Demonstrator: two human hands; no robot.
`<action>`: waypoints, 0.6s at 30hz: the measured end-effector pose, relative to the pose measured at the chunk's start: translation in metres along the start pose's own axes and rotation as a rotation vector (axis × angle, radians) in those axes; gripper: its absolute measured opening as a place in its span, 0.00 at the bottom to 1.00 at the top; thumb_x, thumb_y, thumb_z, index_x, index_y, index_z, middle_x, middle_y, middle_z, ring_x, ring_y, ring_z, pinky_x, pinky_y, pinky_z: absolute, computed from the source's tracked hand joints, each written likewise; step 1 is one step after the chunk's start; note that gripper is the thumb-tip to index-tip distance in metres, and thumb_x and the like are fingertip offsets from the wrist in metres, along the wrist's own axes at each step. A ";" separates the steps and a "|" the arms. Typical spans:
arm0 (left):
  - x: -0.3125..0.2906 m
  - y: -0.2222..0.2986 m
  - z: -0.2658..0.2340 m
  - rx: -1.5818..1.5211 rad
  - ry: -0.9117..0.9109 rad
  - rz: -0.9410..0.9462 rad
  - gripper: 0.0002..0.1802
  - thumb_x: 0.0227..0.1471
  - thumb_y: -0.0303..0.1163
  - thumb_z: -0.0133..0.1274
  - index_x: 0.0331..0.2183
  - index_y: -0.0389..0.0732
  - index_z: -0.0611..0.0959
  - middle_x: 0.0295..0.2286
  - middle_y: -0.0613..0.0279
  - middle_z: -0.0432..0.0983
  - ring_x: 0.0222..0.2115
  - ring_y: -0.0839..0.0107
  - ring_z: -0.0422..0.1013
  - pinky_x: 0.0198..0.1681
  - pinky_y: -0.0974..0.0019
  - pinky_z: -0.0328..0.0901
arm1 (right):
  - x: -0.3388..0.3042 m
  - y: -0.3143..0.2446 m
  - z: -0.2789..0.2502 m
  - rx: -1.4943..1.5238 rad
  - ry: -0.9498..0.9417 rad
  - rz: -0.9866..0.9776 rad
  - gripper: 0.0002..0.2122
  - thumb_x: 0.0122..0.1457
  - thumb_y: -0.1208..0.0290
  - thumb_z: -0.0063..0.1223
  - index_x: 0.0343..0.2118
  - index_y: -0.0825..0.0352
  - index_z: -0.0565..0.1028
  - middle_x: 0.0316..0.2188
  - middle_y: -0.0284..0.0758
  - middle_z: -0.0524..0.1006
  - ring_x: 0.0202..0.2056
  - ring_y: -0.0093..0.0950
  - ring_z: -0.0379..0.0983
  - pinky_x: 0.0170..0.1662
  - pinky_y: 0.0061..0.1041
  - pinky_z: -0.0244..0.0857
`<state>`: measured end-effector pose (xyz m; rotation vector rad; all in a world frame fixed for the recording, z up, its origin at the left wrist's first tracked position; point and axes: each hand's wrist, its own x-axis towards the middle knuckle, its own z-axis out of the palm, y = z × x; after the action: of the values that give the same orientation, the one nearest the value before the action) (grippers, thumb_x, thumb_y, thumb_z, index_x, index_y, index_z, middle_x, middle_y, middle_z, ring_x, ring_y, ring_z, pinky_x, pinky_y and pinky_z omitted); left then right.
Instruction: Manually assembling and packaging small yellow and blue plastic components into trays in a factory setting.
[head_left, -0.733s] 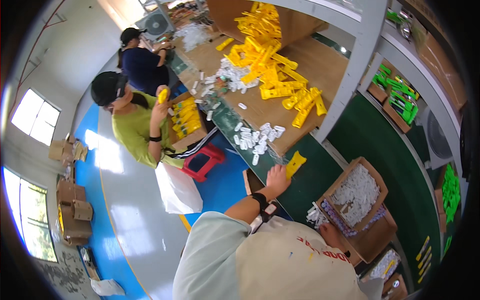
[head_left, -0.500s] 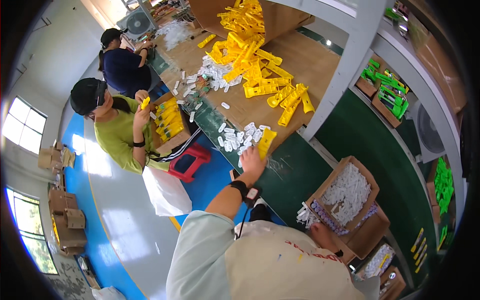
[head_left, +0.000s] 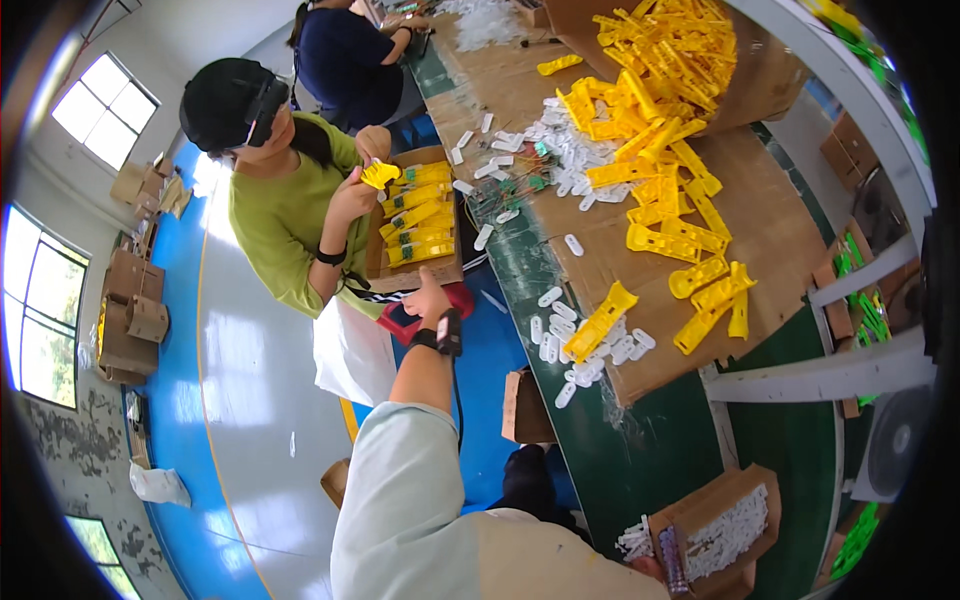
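Observation:
My left hand [head_left: 430, 300] reaches out over the floor, fingers extended and holding nothing. Its fingertips are close to the near side of a cardboard box [head_left: 375, 262] of yellow plastic housings [head_left: 420, 215] with green parts. Only a bit of my right hand [head_left: 648, 567] shows, low beside a carton [head_left: 660, 520] of small white plastic pieces [head_left: 730, 530]; its fingers are hidden. A single yellow housing [head_left: 600, 320] lies on a heap of white oval plates [head_left: 562, 335] at the table edge.
A co-worker in a green top [head_left: 285, 215] handles a yellow housing [head_left: 380, 175] at the box; another person [head_left: 345, 60] works farther off. A big carton [head_left: 770, 75] spills yellow housings [head_left: 670, 50] onto the table. A red stool [head_left: 400, 325] and a small carton [head_left: 528, 405] stand beside the table.
My left hand has left the yellow housing at the table edge and moved left toward the co-worker's box. The view has swung left, and less of my right hand shows.

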<state>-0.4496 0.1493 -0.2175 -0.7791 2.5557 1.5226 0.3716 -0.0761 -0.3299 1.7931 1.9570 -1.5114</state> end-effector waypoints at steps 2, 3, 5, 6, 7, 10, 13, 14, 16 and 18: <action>0.022 -0.005 0.008 -0.223 -0.283 -0.205 0.53 0.32 0.58 0.54 0.51 0.33 0.54 0.51 0.50 0.54 0.48 0.56 0.58 0.51 0.62 0.52 | 0.011 0.066 -0.010 0.892 -0.675 0.821 0.13 0.52 0.60 0.49 0.29 0.67 0.73 0.24 0.34 0.75 0.26 0.26 0.71 0.31 0.26 0.64; 0.038 -0.008 0.005 -0.222 -0.263 -0.203 0.53 0.32 0.58 0.54 0.51 0.33 0.54 0.51 0.50 0.54 0.48 0.56 0.58 0.51 0.62 0.52 | 0.013 0.049 -0.019 0.757 -0.585 0.778 0.13 0.52 0.60 0.49 0.29 0.67 0.73 0.24 0.34 0.75 0.26 0.26 0.71 0.31 0.26 0.64; 0.086 -0.025 0.003 -0.564 -0.437 -0.248 0.48 0.34 0.54 0.54 0.52 0.40 0.55 0.50 0.55 0.55 0.49 0.58 0.56 0.51 0.56 0.51 | 0.012 0.001 -0.027 0.370 -0.380 0.565 0.13 0.52 0.60 0.49 0.29 0.67 0.73 0.24 0.34 0.75 0.26 0.26 0.71 0.31 0.26 0.64; 0.124 -0.049 -0.003 -0.370 -0.654 0.045 0.37 0.37 0.46 0.53 0.49 0.45 0.59 0.47 0.57 0.56 0.50 0.58 0.53 0.50 0.45 0.49 | 0.016 -0.023 -0.029 0.299 -0.363 0.517 0.13 0.52 0.60 0.49 0.29 0.67 0.73 0.24 0.34 0.75 0.26 0.26 0.71 0.31 0.26 0.64; 0.105 -0.053 0.028 -0.369 -0.707 0.008 0.37 0.37 0.46 0.53 0.49 0.45 0.59 0.47 0.57 0.56 0.50 0.58 0.53 0.50 0.45 0.49 | 0.001 -0.041 -0.036 0.288 -0.286 0.535 0.13 0.52 0.60 0.49 0.29 0.67 0.73 0.24 0.34 0.75 0.26 0.26 0.71 0.31 0.26 0.64; 0.056 -0.003 0.014 -0.787 -0.723 -0.521 0.23 0.39 0.31 0.44 0.41 0.41 0.62 0.43 0.54 0.57 0.46 0.59 0.55 0.48 0.39 0.49 | 0.000 -0.066 -0.043 0.262 -0.264 0.515 0.13 0.52 0.60 0.49 0.29 0.67 0.73 0.24 0.34 0.75 0.26 0.26 0.71 0.31 0.26 0.64; 0.062 -0.002 0.003 -0.734 -0.694 -0.451 0.23 0.38 0.29 0.42 0.42 0.41 0.62 0.41 0.54 0.57 0.45 0.59 0.56 0.47 0.39 0.51 | 0.006 -0.080 -0.048 0.240 -0.267 0.478 0.13 0.52 0.60 0.49 0.29 0.67 0.73 0.24 0.34 0.75 0.26 0.26 0.70 0.31 0.25 0.64; 0.062 0.000 0.001 -0.739 -0.694 -0.446 0.23 0.38 0.29 0.42 0.42 0.41 0.62 0.41 0.54 0.57 0.45 0.59 0.56 0.47 0.39 0.51 | 0.008 -0.083 -0.048 0.235 -0.264 0.463 0.13 0.52 0.60 0.49 0.29 0.67 0.72 0.24 0.34 0.75 0.26 0.26 0.70 0.31 0.25 0.64; 0.061 0.000 -0.004 -0.708 -0.599 -0.458 0.23 0.38 0.28 0.42 0.41 0.40 0.62 0.38 0.54 0.58 0.41 0.58 0.59 0.45 0.39 0.55 | 0.010 -0.087 -0.050 0.225 -0.259 0.440 0.13 0.52 0.60 0.49 0.29 0.67 0.72 0.24 0.34 0.75 0.26 0.26 0.70 0.31 0.25 0.64; 0.068 -0.009 -0.006 -0.693 -0.573 -0.432 0.25 0.39 0.28 0.43 0.44 0.40 0.61 0.39 0.53 0.59 0.41 0.55 0.59 0.41 0.40 0.59 | 0.012 -0.090 -0.049 0.226 -0.251 0.418 0.13 0.52 0.60 0.49 0.29 0.67 0.72 0.24 0.33 0.74 0.26 0.26 0.70 0.31 0.25 0.64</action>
<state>-0.5036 0.1146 -0.2422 -0.7248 1.3528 2.0773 0.3218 -0.0181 -0.2603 1.8339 1.2451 -1.7499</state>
